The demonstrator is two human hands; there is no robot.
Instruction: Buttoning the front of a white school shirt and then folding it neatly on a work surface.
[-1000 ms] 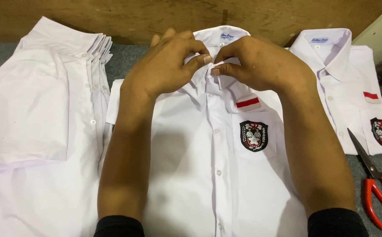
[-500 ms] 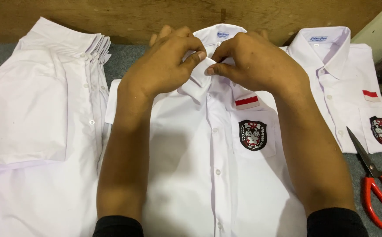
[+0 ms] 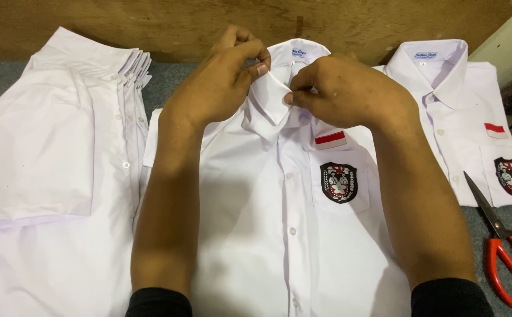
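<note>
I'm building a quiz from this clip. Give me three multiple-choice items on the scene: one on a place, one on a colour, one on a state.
1. Where do the scissors lie?
A. at the right edge, beside the right-hand shirt
B. on the shirt stack
C. on the middle shirt

2. What colour are the scissors' handles?
A. blue
B. red
C. black

3. What are the left hand and right hand doing?
A. resting flat on the table
B. holding the scissors
C. pinching the middle shirt's collar

Answers:
1 A, the scissors rest on the grey surface by that shirt's lower corner.
2 B, both handle loops are red.
3 C, the fingers of both hands grip the collar flap at the neck.
</note>
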